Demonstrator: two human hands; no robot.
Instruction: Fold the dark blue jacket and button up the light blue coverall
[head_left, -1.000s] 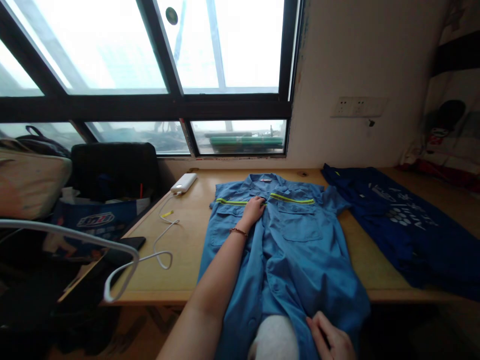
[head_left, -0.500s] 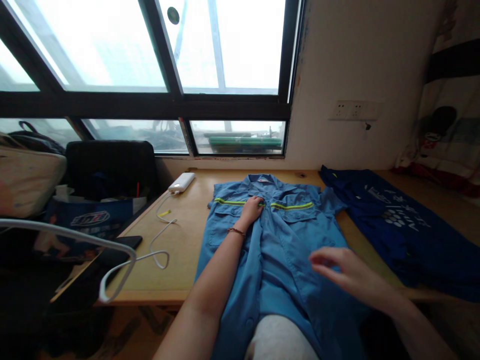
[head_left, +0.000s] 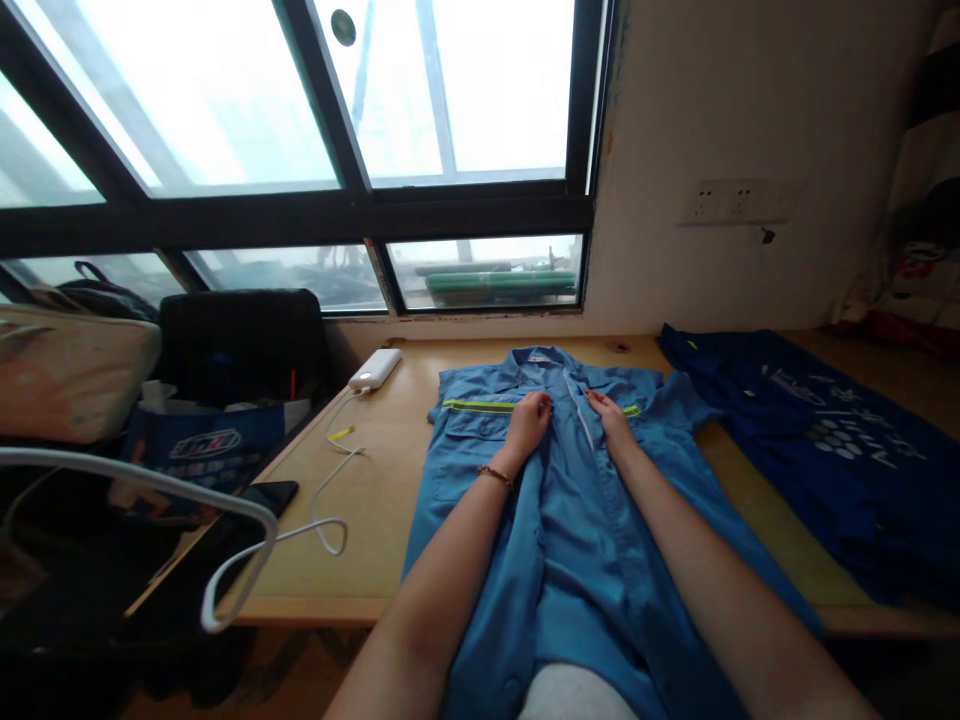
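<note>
A blue work shirt [head_left: 577, 560] with yellow-green reflective stripes lies face up on the wooden table, collar toward the window, its lower part hanging over the front edge. Its front stands unfastened. At chest height my left hand [head_left: 529, 420], with a bracelet on the wrist, is closed on the left front edge. Opposite it, my right hand [head_left: 609, 415] pinches the right front edge, lifting it so its paler inner side shows. A narrow gap separates the two hands. Fingertip details and any buttons beneath them are too small to make out.
A dark blue garment with white print [head_left: 817, 420] lies on the right of the table [head_left: 360, 560]. A white power bank [head_left: 376, 369] with a white cable [head_left: 330, 525] sits at the left, near a black phone [head_left: 271, 495]. Bags and a black chair [head_left: 244, 335] stand left.
My right hand has moved up and left from above the shirt's lower right side and taken hold of the right front edge. My left hand stays at the left edge.
</note>
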